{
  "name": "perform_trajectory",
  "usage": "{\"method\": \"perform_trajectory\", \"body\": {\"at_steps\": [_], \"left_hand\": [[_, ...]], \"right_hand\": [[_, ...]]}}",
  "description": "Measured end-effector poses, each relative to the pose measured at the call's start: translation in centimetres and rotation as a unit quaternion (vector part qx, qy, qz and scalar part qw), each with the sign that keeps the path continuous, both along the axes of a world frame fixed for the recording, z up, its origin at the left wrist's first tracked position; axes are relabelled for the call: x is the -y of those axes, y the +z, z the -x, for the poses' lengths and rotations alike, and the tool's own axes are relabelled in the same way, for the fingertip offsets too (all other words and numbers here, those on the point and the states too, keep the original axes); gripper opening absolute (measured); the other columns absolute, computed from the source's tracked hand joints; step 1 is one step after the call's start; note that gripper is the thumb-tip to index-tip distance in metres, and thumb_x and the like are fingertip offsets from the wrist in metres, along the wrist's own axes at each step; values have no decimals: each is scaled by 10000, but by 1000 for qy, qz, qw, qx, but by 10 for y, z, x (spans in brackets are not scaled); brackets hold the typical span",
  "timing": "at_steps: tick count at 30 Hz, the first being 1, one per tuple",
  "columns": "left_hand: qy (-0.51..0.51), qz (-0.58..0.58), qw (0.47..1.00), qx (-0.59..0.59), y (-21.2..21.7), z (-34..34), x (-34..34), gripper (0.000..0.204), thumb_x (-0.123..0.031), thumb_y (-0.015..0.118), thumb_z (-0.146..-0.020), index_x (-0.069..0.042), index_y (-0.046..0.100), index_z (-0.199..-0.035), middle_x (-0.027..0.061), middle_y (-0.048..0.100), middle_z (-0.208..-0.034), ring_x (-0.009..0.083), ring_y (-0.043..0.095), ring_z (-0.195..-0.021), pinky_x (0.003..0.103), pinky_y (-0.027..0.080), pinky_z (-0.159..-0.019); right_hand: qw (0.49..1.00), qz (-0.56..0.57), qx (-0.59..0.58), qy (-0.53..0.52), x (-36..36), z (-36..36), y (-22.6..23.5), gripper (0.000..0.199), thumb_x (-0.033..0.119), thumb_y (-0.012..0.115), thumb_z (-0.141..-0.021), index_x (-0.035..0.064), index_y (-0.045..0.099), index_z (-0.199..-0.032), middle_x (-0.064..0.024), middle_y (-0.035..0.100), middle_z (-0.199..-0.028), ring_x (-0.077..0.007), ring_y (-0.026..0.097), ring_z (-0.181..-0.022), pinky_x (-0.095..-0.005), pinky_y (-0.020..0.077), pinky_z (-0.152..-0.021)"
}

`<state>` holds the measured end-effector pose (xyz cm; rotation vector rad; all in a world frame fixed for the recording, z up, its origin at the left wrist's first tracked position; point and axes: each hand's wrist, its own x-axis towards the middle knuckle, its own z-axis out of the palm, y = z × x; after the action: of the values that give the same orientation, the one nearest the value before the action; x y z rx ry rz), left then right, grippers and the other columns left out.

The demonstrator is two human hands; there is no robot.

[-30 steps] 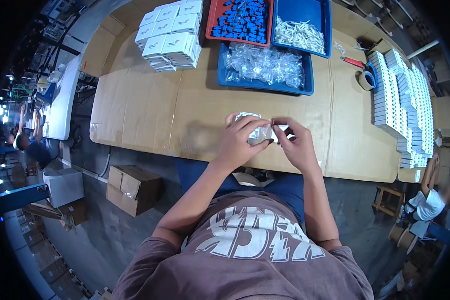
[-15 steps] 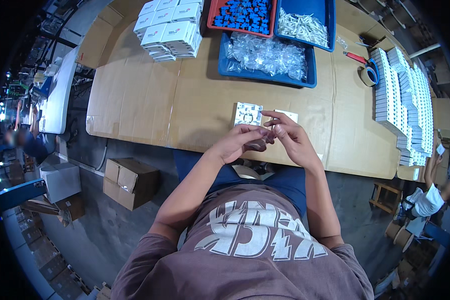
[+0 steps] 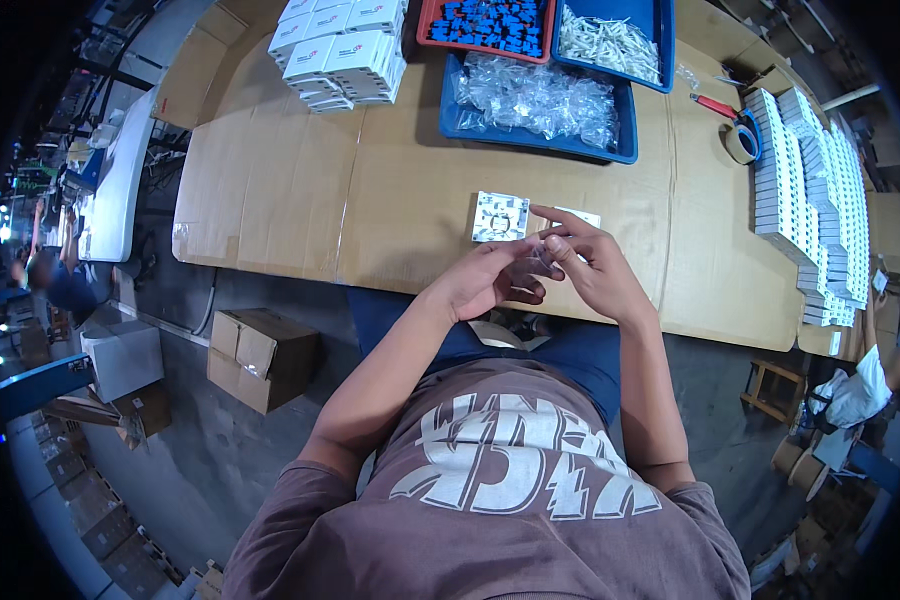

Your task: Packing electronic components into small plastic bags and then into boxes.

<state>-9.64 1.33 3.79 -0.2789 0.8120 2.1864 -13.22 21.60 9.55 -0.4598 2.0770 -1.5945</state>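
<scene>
Close over the table's near edge, my left hand (image 3: pixel 485 277) and my right hand (image 3: pixel 600 275) meet at the fingertips. Between them is a small clear plastic bag (image 3: pixel 543 254). Thumb and fingers of my right hand pinch it, while my left fingers curl against its other side; their exact grip is partly hidden. Just beyond my left hand, a square white plastic part (image 3: pixel 501 217) with a grey pattern lies flat. A second flat white piece (image 3: pixel 584 216) shows partly behind my right hand.
Beyond lie a blue tray of clear bags (image 3: pixel 625 135), a red tray of blue parts (image 3: pixel 543 52) and a blue tray of white pieces (image 3: pixel 667 55). White boxes (image 3: pixel 335 60) stand far left. Stacked white parts (image 3: pixel 800 190), a tape roll (image 3: pixel 740 144) and a red-handled tool (image 3: pixel 712 106) are right.
My left fingers have spread a little and dropped lower, and more of the clear bag shows between the hands. The right hand has shifted slightly right. The view has tilted slightly.
</scene>
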Motion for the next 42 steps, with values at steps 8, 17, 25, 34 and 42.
{"method": "perform_trajectory", "body": {"at_steps": [8,17,25,34,42], "left_hand": [[-30,-16,999,27,-1,-5,-4,357,-401,580,-1054,-106,638,-1247,74,741,-1075,169,704,-864,380,600,-823],[-20,-26,999,24,-10,-10,-17,356,-411,533,-1069,-123,636,-1252,41,716,-1081,197,682,-963,450,585,-894],[-47,-44,998,-17,-22,-14,-18,361,-403,508,-1080,-124,610,-1285,38,702,-1118,187,681,-922,450,588,-875],[-14,-119,987,111,-63,-11,-3,548,-478,519,-1057,-17,589,-1345,55,711,-1078,187,673,-853,418,586,-830],[-47,-172,982,67,-149,5,69,550,-495,500,-1055,-19,581,-1318,62,675,-1075,200,636,-834,434,579,-853]], "right_hand": [[1000,3,-8,-14,-4,-1,-5,433,260,589,-1057,-111,736,-888,-134,587,-1455,-230,660,-1071,-325,534,-903],[995,17,100,22,-12,-10,-4,504,350,521,-1088,-101,738,-1030,-122,619,-1424,-195,656,-1069,-344,553,-916],[994,13,112,0,-12,-19,3,448,305,502,-1103,-90,711,-1137,-152,652,-1360,-174,661,-1023,-322,544,-873],[988,-36,-35,-145,-52,36,-40,298,229,622,-1043,-28,726,-1152,-85,737,-912,-132,672,-839,-310,530,-764],[945,-220,-164,-177,-71,171,-38,222,177,693,-941,59,709,-1129,-110,734,-870,-237,689,-752,-354,537,-718]]}}
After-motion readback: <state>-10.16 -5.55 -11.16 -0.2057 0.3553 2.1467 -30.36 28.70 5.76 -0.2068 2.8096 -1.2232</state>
